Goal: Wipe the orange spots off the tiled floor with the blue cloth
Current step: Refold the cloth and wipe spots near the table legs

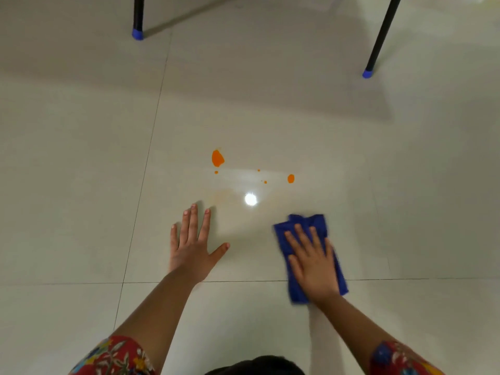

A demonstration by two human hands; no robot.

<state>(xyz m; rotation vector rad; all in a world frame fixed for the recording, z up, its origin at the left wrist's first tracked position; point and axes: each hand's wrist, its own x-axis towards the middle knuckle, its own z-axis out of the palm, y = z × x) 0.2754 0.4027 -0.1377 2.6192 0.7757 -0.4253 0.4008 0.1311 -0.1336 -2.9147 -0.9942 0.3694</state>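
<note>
On the tiled floor [81,158]: glossy pale cream squares with thin dark grout lines; a round white glare [250,199] sits on the shine, between the hands and the spill.
Spill: orange spots [217,158], opaque and wet-looking; the largest is a lopsided teardrop, a smaller oval [290,178] lies to its right, and tiny round specks sit between and below them. All lie beyond the fingertips.
Cloth: the blue cloth [311,226] is soft, napped fabric folded into a rough oblong, its far edge rumpled and slightly blurred; it lies flat across a grout line, near the spots but not touching them.
Right hand [313,263]: palm down on the cloth, fingers straight and a little spread, pressing it to the tile.
Left hand [190,247]: flat on bare tile, fingers straight, thumb stretched wide to the side, holding nothing.
Sleeves [113,355]: red fabric with a floral print, on both arms at the bottom edge.
Far side: two thin black legs [138,14] with rounded blue caps [367,74] stand on the floor, well apart from the spill.
</note>
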